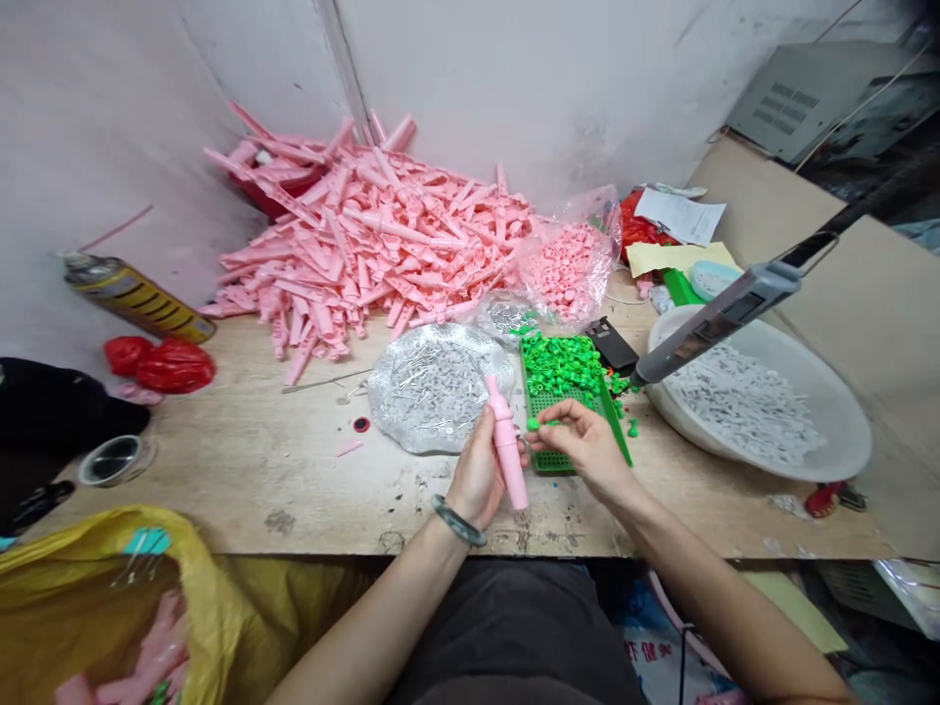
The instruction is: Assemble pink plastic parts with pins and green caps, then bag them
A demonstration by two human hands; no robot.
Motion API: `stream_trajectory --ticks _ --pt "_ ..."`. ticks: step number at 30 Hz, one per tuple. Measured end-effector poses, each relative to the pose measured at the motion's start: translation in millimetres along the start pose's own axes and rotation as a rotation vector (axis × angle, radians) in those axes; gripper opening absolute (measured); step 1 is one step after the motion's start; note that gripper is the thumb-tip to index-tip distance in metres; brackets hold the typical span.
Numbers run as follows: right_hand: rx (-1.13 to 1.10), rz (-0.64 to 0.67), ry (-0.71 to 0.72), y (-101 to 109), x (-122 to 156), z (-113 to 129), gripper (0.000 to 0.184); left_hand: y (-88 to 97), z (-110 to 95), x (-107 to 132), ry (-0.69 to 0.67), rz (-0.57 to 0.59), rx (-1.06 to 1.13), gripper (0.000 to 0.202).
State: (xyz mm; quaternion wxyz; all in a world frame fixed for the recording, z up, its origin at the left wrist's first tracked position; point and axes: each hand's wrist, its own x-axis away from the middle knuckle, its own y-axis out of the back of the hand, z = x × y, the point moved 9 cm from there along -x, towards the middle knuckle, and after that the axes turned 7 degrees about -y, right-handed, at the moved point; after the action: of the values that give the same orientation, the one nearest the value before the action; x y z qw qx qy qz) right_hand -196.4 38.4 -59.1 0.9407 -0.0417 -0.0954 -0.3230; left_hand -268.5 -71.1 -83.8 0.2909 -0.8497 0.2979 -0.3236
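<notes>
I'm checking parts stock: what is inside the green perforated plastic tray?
In the green perforated plastic tray, small bright-green plastic pieces heap the far half; its holed floor shows nearer. The right hand blocks some floor, and the heap hides whatever lies beneath.

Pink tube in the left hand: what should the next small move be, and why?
Probably bring the green piece leftward to the pink tube: the left hand grips the tube, while the right hand appears to pinch the piece just beside it, with a small gap between.
</notes>
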Motion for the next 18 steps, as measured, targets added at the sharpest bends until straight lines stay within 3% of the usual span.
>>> stream_trajectory --ticks 5,10,13,18 --pt "0.049 -0.020 0.145 -27.5 12.1 -0.2 0.026 7.7 -7.9 0.4 -0.143 -0.017 -0.110 0.042" --pt "0.092 -0.040 0.244 -28.8 16.7 8.2 0.017 12.3 -25.0 7.2 -0.281 -0.030 -0.358 0.042" --pt "0.051 -0.043 0.204 -28.8 18.6 9.7 0.016 9.5 -33.3 15.3 -0.366 -0.021 -0.481 0.040" --pt "-0.053 0.043 0.019 -38.2 15.2 2.7 0.021 9.6 -43.8 31.6 -0.518 -0.071 -0.510 0.024"
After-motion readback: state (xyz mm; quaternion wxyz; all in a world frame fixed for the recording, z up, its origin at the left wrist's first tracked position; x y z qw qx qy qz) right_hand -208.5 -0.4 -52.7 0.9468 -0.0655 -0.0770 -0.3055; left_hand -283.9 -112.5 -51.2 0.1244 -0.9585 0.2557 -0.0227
